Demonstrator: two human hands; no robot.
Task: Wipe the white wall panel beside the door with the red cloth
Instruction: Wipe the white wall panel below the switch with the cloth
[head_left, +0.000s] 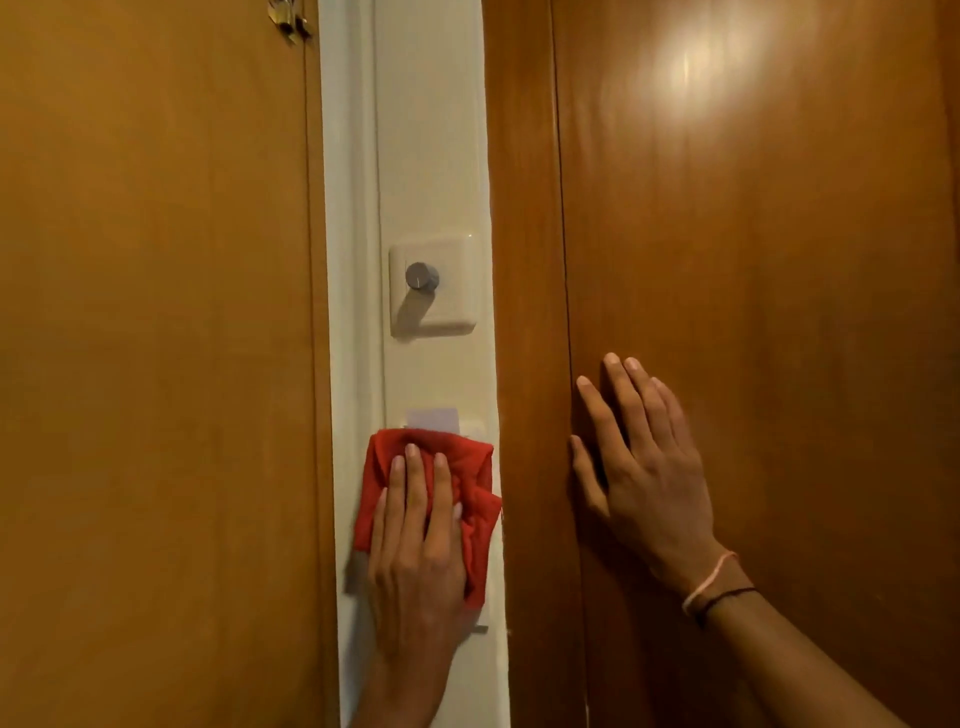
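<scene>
A narrow white wall panel (431, 156) runs top to bottom between two brown wooden doors. My left hand (421, 551) presses a crumpled red cloth (475, 488) flat against the lower part of the panel, fingers spread over it and pointing up. The cloth covers most of a switch plate, whose top edge (432, 417) shows just above it. My right hand (639, 457) lies flat and open on the wooden door (753, 260) to the right, holding nothing.
A white dimmer plate with a grey round knob (422, 276) sits on the panel above the cloth. Another wooden door (156, 312) fills the left side, with a metal fitting (288, 21) at its top edge. Thin bands circle my right wrist (714, 584).
</scene>
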